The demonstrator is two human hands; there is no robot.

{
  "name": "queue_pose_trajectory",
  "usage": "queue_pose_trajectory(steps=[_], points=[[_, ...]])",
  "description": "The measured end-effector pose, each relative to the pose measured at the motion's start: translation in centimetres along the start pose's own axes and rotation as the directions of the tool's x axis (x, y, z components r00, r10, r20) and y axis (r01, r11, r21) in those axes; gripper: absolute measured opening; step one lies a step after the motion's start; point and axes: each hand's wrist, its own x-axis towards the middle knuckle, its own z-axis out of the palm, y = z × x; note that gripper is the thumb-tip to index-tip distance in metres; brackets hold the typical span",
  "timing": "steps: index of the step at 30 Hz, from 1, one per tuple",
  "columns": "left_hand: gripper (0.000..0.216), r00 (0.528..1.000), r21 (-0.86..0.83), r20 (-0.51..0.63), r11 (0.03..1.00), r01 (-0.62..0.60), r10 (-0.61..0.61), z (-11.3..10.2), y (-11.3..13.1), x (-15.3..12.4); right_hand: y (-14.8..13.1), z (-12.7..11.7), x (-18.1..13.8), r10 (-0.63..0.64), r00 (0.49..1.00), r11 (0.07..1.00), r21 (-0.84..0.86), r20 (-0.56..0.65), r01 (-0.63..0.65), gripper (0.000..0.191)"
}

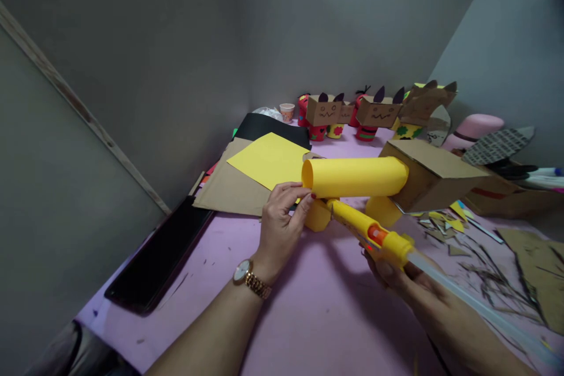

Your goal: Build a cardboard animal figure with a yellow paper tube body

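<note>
My left hand [287,214] pinches the open left end of a yellow paper tube [356,177] between thumb and fingers. The tube lies sideways, its right end against a brown cardboard box [434,173]. Short yellow paper pieces [318,217] show beneath the tube. In my right hand [408,285] is a yellow hot glue gun [363,223], with a long clear glue stick [476,302] sticking out of its back. The gun's nozzle points up-left, just under the tube near my left fingers; whether it touches the paper is hard to tell.
Yellow sheet [271,158] rests on cardboard [229,185] at left, near a black tablet-like slab [161,252]. Cardboard-headed cup figures [326,111] line the back. Paper scraps [445,226], a pink bottle-like object [473,129] and a cardboard sheet [537,270] lie right. Grey walls enclose the table.
</note>
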Motion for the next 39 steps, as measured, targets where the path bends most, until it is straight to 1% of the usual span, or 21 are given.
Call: queue_pose_trajectory(steps=[4,6,9,12,16,19,23,26,28,30,34,37,39], points=[[0.011,1.0,0.004,-0.003,1.0,0.002,-0.002,0.1,-0.1,0.0,0.9,-0.1,0.0,0.003,0.999,0.999,0.053,-0.039,0.0,0.036],[0.011,1.0,0.005,-0.001,1.0,0.005,-0.005,0.1,0.0,-0.1,1.1,-0.2,-0.1,0.042,0.998,0.993,0.111,-0.043,-0.037,0.035],[0.01,1.0,0.008,0.0,1.0,0.007,-0.007,0.1,0.1,-0.1,1.0,-0.1,-0.5,0.117,0.993,0.982,0.153,-0.032,-0.111,0.035],[0.01,1.0,0.006,0.002,1.0,0.003,-0.003,0.0,0.1,-0.1,0.8,0.2,-1.0,0.161,0.987,0.969,0.192,-0.027,-0.153,0.036],[0.01,1.0,0.003,0.003,1.0,0.001,-0.001,0.0,0.1,-0.1,0.8,0.6,-1.2,0.217,0.976,0.948,0.235,0.027,-0.217,0.038],[0.01,1.0,0.003,0.005,1.0,-0.003,0.003,0.0,0.0,-0.1,0.8,1.0,-1.1,0.225,0.974,0.941,0.257,0.008,-0.219,0.041],[0.01,1.0,0.0,0.005,1.0,-0.007,0.007,0.0,0.1,-0.1,0.9,1.4,-0.9,0.218,0.973,0.935,0.302,-0.079,-0.185,0.043],[0.01,1.0,-0.001,0.004,1.0,-0.008,0.008,-0.1,0.1,-0.1,0.8,1.5,-0.7,0.23,0.964,0.945,0.266,-0.132,-0.189,0.042],[0.01,1.0,0.001,0.005,1.0,-0.006,0.006,-0.1,0.1,-0.1,0.6,1.5,-0.6,0.224,0.966,0.949,0.253,-0.127,-0.187,0.04],[0.011,1.0,0.003,0.007,1.0,-0.003,0.003,-0.1,0.1,-0.1,0.4,1.4,-0.5,0.19,0.976,0.952,0.261,-0.107,-0.157,0.038],[0.011,1.0,0.005,0.003,1.0,0.002,-0.002,0.0,0.1,-0.1,0.6,0.9,-0.4,0.137,0.988,0.969,0.219,-0.077,-0.118,0.041],[0.011,1.0,0.007,0.002,1.0,0.005,-0.005,0.0,0.1,-0.1,1.2,0.4,-0.5,0.172,0.982,0.964,0.219,-0.079,-0.151,0.037],[0.011,1.0,0.007,0.002,1.0,0.007,-0.007,0.0,0.1,-0.1,1.3,0.3,-0.6,0.218,0.972,0.945,0.268,-0.085,-0.188,0.035]])
